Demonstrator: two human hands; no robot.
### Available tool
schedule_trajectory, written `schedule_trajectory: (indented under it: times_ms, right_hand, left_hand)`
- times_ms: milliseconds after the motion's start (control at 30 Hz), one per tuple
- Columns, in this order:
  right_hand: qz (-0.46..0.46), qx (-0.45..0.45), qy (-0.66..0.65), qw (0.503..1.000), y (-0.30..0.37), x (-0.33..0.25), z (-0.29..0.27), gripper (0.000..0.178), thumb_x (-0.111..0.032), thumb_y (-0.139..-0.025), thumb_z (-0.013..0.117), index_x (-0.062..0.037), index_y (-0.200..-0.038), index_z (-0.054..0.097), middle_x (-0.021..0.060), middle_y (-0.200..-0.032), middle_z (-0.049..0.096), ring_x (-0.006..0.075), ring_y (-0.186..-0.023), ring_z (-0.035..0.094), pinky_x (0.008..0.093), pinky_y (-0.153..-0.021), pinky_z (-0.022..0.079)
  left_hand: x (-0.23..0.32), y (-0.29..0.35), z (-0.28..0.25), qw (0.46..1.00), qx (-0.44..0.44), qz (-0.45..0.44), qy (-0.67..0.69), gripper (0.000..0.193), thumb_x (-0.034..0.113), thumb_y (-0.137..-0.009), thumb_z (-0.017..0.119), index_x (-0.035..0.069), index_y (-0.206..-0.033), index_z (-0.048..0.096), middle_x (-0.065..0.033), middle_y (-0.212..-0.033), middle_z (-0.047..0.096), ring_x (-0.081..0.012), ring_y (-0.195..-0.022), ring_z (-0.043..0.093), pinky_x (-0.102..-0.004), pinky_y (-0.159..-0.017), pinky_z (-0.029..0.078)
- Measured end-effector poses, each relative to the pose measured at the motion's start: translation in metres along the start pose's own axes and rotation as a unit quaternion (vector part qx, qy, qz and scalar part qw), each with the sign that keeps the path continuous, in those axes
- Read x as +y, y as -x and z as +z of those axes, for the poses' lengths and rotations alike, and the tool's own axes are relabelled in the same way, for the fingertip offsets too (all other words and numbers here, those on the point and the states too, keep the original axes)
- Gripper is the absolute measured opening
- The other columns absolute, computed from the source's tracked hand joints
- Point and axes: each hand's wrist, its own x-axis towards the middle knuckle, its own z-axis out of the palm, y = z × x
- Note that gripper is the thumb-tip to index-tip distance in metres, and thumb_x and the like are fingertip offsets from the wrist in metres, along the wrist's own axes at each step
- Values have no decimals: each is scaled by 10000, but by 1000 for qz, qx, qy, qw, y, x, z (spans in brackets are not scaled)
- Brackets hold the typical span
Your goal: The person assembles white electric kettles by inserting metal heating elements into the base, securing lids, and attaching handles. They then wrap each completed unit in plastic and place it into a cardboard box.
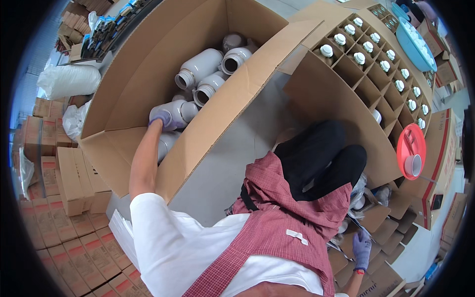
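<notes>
Inside the large cardboard box at the left, my left hand [160, 117], in a purple glove, is closed round a white plastic bottle [175, 112] that lies on its side. Several more wide-mouthed white bottles [202, 66] lie loose around it, with uncapped mouths showing. Down at the lower right, my right hand [362, 250], gloved in purple too, rests by cardboard dividers [388, 231]. Its fingers look stretched out, and I see nothing held in them. Part of the palm side is hidden.
A divided carton [341, 74] at the upper right holds several bottles with white tops. Beside it are a red basin [405, 134] with a white cup [412, 165] and a blue basin [413, 43] of white pieces. Stacked cartons [74, 247] fill the left. A phone [436, 201] lies far right.
</notes>
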Motion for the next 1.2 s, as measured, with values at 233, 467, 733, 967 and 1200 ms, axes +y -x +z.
schedule_trajectory:
  times_ms: [233,467,733,967,1200]
  right_hand:
    - [-167,162,-99,968,-69,-135,-47,301,-84,-904,570,8,-1189,601,196,-1167,610,362,-1080,589,411,-935,470]
    - [-284,-20,-618,733,-88,-372,-85,888,-63,-802,698,-120,-1558,235,145,-1519,334,275,-1165,525,397,-994,473]
    - [-309,301,-502,749,-78,-318,-102,837,-49,-724,772,-71,-1437,332,225,-1393,410,372,-1235,510,432,-946,515]
    - [-365,416,-281,784,-72,-200,-124,771,-71,-609,835,-103,-1295,484,258,-1367,403,427,-1223,486,472,-972,472]
    - [-253,385,-163,873,-246,-159,-141,881,-216,-717,781,-140,-1487,361,233,-1365,435,434,-1205,492,465,-1022,453]
  left_hand:
    - [-69,10,-4,969,82,18,234,344,311,-798,609,-1,-672,681,-99,-660,675,-205,-618,625,-356,-624,493]
    - [104,202,-110,832,381,230,331,293,203,-928,597,-18,-743,647,-88,-659,557,-204,-675,574,-344,-652,461]
    - [344,231,-16,658,480,548,193,128,130,-761,727,36,-809,654,-106,-901,615,-326,-961,601,-638,-1113,286]
    - [381,216,126,660,92,568,483,239,93,-898,593,1,-1111,653,-189,-1142,610,-373,-1031,611,-385,-906,497]
    - [315,206,98,793,117,498,330,309,63,-924,546,-23,-1214,610,-194,-1249,615,-347,-1159,592,-376,-1028,446]
